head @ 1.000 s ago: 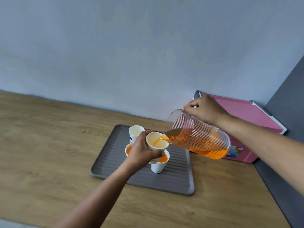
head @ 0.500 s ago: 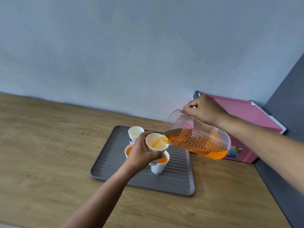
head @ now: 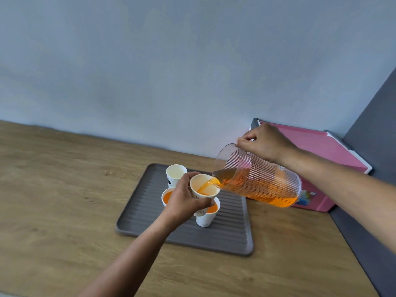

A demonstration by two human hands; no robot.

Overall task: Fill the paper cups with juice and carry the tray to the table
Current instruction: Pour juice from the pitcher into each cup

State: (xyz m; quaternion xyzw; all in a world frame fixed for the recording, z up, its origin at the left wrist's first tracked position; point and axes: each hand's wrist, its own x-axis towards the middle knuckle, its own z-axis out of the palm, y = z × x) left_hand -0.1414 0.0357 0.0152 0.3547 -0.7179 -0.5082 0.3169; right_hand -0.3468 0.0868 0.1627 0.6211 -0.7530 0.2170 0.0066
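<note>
Orange juice still runs from the jug [head: 259,181], gripped by the right hand [head: 264,144], into the cup [head: 203,189] the left hand [head: 184,200] holds above the tray [head: 139,211], its level slightly higher than before, leaving one cup empty [head: 176,172] and bare counter [head: 64,200] left.

Tilted ribbed clear pitcher [head: 260,182] pouring orange juice into white paper cup [head: 203,190] held above grey tray [head: 233,234]; two filled cups, one empty, upright there.
</note>
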